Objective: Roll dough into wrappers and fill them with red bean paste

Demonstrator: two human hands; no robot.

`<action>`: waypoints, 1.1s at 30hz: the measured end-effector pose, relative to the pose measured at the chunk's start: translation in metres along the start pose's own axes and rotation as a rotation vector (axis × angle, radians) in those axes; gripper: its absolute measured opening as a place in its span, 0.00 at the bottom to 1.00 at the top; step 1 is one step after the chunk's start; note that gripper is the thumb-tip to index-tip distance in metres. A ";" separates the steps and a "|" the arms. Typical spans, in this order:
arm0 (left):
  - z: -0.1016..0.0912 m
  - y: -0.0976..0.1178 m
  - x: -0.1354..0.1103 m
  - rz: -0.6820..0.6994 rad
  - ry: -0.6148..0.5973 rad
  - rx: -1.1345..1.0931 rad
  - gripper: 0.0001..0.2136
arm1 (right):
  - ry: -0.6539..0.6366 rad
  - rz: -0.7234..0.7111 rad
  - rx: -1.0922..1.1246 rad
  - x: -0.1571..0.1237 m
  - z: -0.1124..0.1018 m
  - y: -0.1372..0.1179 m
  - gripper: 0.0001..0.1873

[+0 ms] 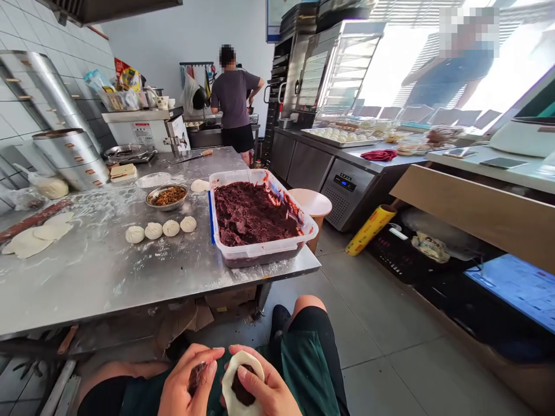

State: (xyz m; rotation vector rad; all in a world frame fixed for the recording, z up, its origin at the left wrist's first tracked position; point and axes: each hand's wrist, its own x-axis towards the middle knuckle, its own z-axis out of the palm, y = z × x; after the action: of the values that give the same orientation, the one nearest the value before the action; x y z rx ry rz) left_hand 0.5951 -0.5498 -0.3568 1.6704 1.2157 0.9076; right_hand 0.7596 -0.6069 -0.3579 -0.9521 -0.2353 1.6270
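Observation:
Low in front of my lap, my right hand (275, 384) holds a round dough wrapper (232, 398) with dark red bean paste (243, 384) in its middle. The right thumb presses on the paste. Close beside it on the left, my left hand (184, 381) is curled with a small dark, shiny thing (197, 374) between thumb and fingers; its kind is not clear. On the steel table (108, 277) ahead stands a white plastic tub (264, 249) of red bean paste. Several pleated buns (153, 231) sit in a row left of the tub.
A metal bowl of brown filling (167, 197) stands behind the buns. Flat dough wrappers (37, 237) and a rolling pin (34, 219) lie at the left. A stool (310, 201) is beyond the tub. One person (236, 98) stands at the back counter, another figure (451, 75) beyond the window.

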 end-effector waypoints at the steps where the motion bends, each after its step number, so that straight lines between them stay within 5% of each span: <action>1: -0.003 -0.002 -0.002 -0.024 -0.031 -0.005 0.16 | -0.037 0.013 -0.036 -0.001 -0.003 0.006 0.30; 6: -0.013 -0.010 -0.018 -0.129 -0.270 0.078 0.18 | -0.169 0.120 -0.089 -0.009 -0.015 0.024 0.33; 12: -0.019 -0.016 -0.048 -0.052 -0.157 0.119 0.13 | -0.130 0.100 -0.101 -0.009 -0.015 0.046 0.25; 17: -0.019 -0.020 -0.056 0.044 -0.107 0.156 0.10 | -0.248 0.029 -0.132 -0.011 -0.013 0.064 0.26; 24: -0.017 -0.023 -0.065 0.183 -0.106 0.215 0.12 | -0.327 -0.060 -0.334 -0.023 -0.012 0.051 0.20; 33: -0.023 -0.015 -0.068 0.405 -0.113 0.478 0.07 | -0.320 0.002 -0.404 -0.026 -0.009 0.049 0.16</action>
State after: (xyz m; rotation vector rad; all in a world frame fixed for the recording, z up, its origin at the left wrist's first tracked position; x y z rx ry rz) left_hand 0.5519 -0.6076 -0.3672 2.3790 1.0904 0.7783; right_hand 0.7298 -0.6479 -0.3817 -0.9831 -0.8065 1.7653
